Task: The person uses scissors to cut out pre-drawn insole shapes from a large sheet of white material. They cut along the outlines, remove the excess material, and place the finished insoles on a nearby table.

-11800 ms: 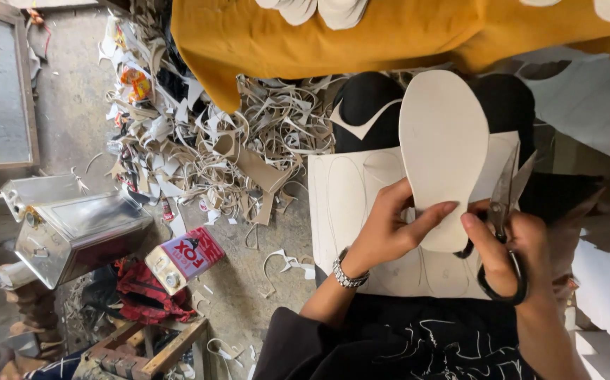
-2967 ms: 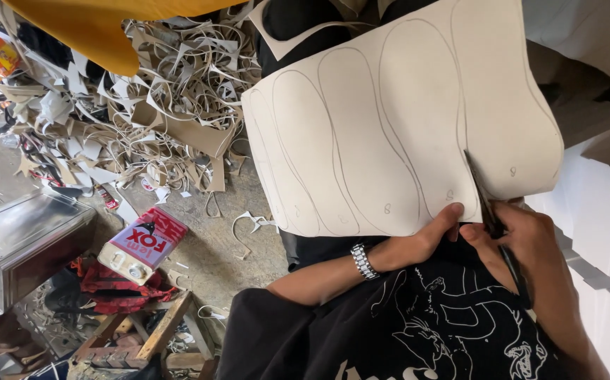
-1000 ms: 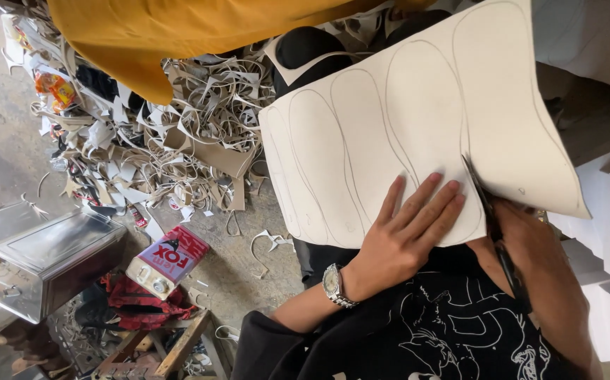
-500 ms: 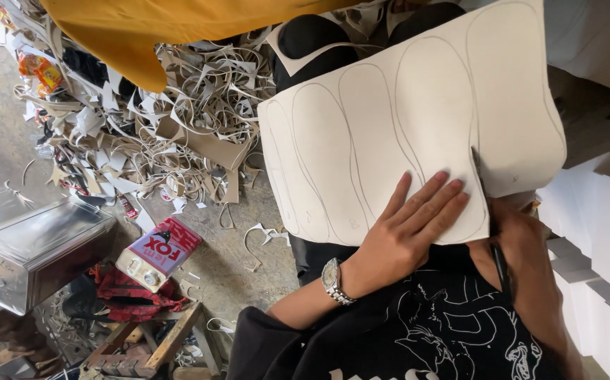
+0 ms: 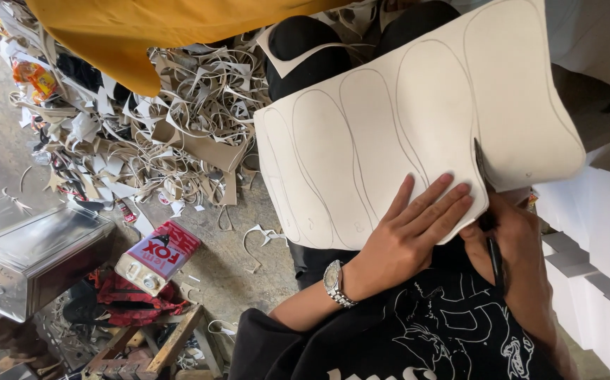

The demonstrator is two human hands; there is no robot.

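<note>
Cardboard sheet [image 5: 389, 134]: scissors [image 5: 486, 204] cut further up outline; my left hand [image 5: 410, 232] flat on it, right hand [image 5: 512, 232] gripping scissors.

Cream sheet [image 5: 389, 127], grey outlines; mustard cloth [image 5: 143, 28]

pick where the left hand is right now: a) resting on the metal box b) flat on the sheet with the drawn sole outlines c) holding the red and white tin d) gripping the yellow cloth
b: the left hand lies spread on the pale sheet beside the scissors in the right hand.
</note>
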